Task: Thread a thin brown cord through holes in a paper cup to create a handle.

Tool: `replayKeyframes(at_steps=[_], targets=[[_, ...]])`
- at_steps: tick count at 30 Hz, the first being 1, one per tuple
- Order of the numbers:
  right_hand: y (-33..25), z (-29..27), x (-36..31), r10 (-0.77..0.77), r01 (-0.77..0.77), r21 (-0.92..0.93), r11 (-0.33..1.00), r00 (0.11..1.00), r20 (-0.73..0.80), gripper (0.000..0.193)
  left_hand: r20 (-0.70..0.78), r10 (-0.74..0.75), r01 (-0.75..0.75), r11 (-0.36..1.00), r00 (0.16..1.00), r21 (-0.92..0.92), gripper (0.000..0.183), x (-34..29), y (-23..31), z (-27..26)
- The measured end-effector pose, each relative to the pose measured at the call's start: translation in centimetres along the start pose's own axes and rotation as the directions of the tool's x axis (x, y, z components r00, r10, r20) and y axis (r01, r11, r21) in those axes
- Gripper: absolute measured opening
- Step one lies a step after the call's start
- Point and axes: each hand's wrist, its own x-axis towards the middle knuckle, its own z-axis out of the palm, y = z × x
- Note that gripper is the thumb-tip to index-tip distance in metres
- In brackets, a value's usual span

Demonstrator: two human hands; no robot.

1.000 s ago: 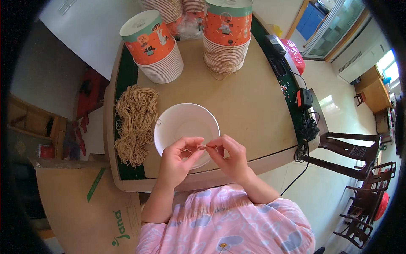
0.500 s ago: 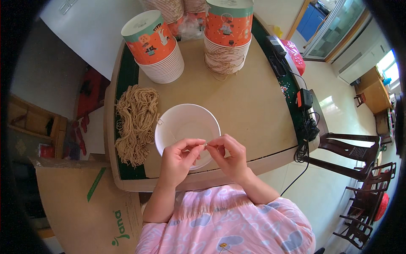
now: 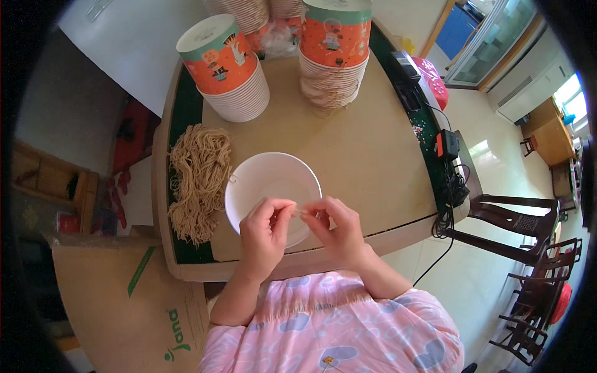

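A white paper bucket [image 3: 273, 168] stands upright on the table in front of me, its open mouth facing up. At its left rim, a small loop of tan cord [image 3: 232, 178] pokes out. Over the near side of the mouth, my left hand [image 3: 264, 233] pinches thumb against forefinger. Just right of it my right hand [image 3: 336, 230] pinches likewise, the fingertips a little apart. A thin pale bit, seemingly cord, shows between them; its full run is hidden. Left of the bucket lies a loose bundle of tan cords [image 3: 199, 180].
Two stacks of orange-and-green paper buckets, a left stack [image 3: 233, 93] and a right stack [image 3: 333, 78], stand at the back, the right one hung with cords. Black adapters and cables [image 3: 449, 149] line the right edge. A cardboard box [image 3: 124, 298] stands at lower left, a dark chair [image 3: 510, 224] at right.
My fingertips have drawn slightly apart, and the left hand has shifted a little left and up. The bucket sits slightly further left in view.
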Motion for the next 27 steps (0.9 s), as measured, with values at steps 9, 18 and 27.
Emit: replayKeyframes(at_steps=[9,18,27], targets=[[1.2,-2.6,2.6,-0.139,0.12,0.175,0.977,0.985,0.103,0.014,0.459,-0.198,0.177,0.98,0.866,0.089,0.014,1.7,2.5,-3.4],[2.6,-3.2,1.1,-0.274,0.275,-0.058,0.96,0.961,0.023,0.015,0.408,-0.126,0.251,0.93,0.904,-0.269,0.015,2.1,3.6,-2.8],[3.5,-3.5,0.4,-0.096,0.098,-0.02,0.995,0.993,0.067,0.015,0.232,-0.102,0.174,0.933,0.968,-0.316,0.015,2.3,3.9,-3.9]])
